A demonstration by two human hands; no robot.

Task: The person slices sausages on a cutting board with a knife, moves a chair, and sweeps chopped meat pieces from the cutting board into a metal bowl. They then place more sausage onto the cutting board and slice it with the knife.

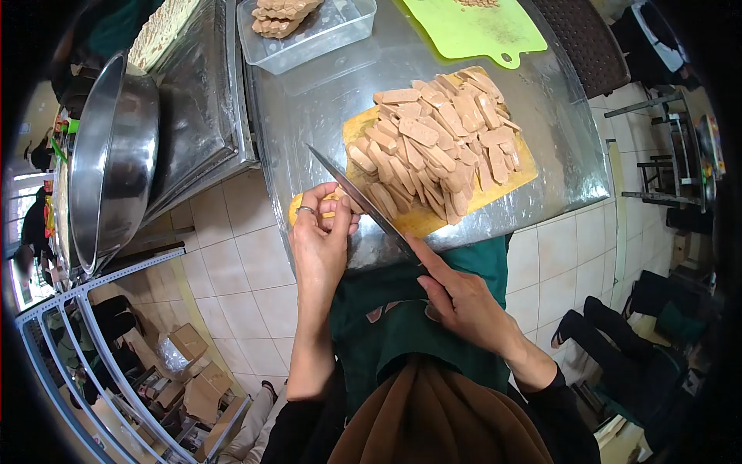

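Note:
My right hand [468,305] is wrapped around the handle of a long kitchen knife [355,193], with the index finger stretched along it. The blade slants up to the left, between my left hand and the heap. My left hand [321,236], a ring on one finger, is closed with bent fingertips on a light brown piece [352,203] beside the blade, mostly hidden by the fingers. A large heap of light brown, oblong slices [433,147] covers most of the yellowish cutting board [421,223]. The board's left end shows behind my left hand.
The board lies on a metal table [560,139]. Beyond it are a clear plastic container [313,42] with wavy brown pieces and a green cutting mat [483,35] with crumbs. A large metal bowl [127,155] stands left. Another person's legs [618,336] show at right.

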